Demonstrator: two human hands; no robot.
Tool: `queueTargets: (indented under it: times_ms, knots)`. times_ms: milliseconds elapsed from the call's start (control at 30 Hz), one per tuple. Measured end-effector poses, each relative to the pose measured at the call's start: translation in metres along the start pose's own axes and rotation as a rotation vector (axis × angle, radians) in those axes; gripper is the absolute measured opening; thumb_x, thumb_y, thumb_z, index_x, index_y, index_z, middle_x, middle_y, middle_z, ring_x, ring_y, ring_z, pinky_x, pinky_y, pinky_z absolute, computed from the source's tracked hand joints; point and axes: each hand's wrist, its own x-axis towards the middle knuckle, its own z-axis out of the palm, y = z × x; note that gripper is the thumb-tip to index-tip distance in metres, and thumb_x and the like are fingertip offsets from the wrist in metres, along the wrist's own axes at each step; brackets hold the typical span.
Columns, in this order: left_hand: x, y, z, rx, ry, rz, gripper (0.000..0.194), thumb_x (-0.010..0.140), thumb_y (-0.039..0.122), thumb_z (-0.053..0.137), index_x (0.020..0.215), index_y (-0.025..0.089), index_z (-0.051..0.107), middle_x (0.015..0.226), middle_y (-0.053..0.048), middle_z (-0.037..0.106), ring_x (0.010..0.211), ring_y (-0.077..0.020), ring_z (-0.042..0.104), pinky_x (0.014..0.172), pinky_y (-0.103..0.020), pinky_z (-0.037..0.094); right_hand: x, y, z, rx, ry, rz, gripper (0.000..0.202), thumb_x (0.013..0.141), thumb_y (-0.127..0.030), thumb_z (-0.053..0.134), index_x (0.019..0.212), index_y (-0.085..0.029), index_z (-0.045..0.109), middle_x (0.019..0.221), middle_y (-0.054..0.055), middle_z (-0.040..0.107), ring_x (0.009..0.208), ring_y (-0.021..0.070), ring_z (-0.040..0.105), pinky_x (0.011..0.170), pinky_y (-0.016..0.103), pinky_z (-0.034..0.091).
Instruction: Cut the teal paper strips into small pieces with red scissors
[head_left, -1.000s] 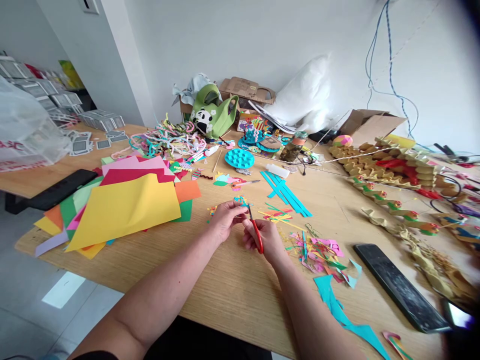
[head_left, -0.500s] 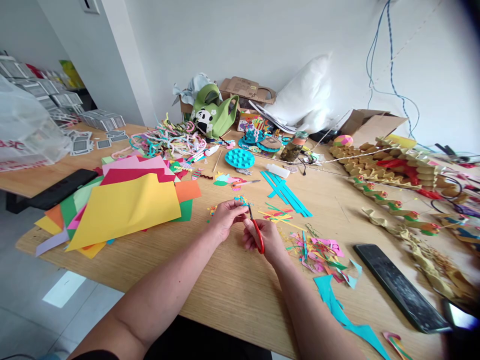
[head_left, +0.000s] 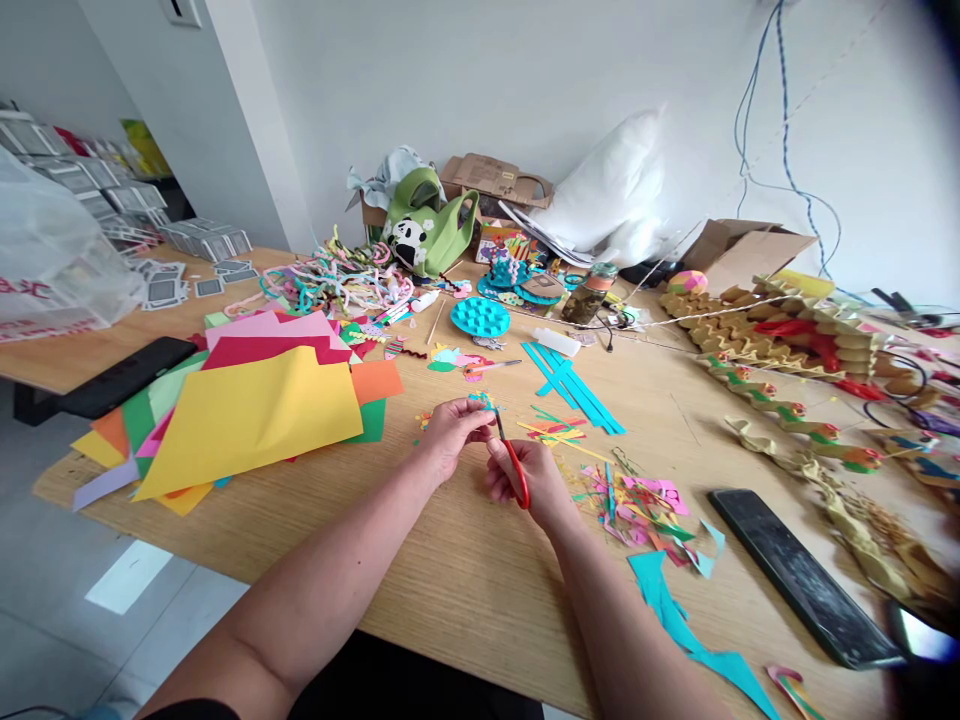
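Observation:
Red-handled scissors (head_left: 517, 478) are in my right hand (head_left: 536, 480), their dark blades pointing up toward the fingertips of my left hand (head_left: 452, 437). The fingers of my left hand are pinched together beside the blades; what they hold is too small to make out. Just beyond the fingertips lie small blue paper bits (head_left: 481, 399). Blue paper strips (head_left: 574, 387) cross each other farther right. Thin yellow, green and red strips (head_left: 556, 430) lie right of the scissors.
Coloured paper sheets (head_left: 255, 420) are stacked at left. Colourful scraps (head_left: 637, 505), a blue offcut (head_left: 675, 620) and a phone (head_left: 802, 575) lie at right. Farther back are a blue oval piece (head_left: 480, 317), a jar (head_left: 590, 295), a green bag (head_left: 442, 235) and egg-carton pieces (head_left: 750, 325).

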Motion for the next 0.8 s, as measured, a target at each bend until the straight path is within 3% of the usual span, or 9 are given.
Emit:
queueTargets:
  times_ms: [800]
  knots:
    - [0.0003,-0.0002,-0.0011,0.026,0.003,-0.027,0.016,0.058,0.022,0.073,0.066,0.011,0.065,0.062,-0.002,0.062,0.053,-0.0084,0.054,0.056,-0.022,0.044,-0.0015,-0.0025,0.0,-0.011,-0.002,0.01,0.052,0.064,-0.065,0.067,0.056,-0.015,0.054,0.047,0.003,0.061,0.034,0.0121,0.057,0.032,0.018,0.041]
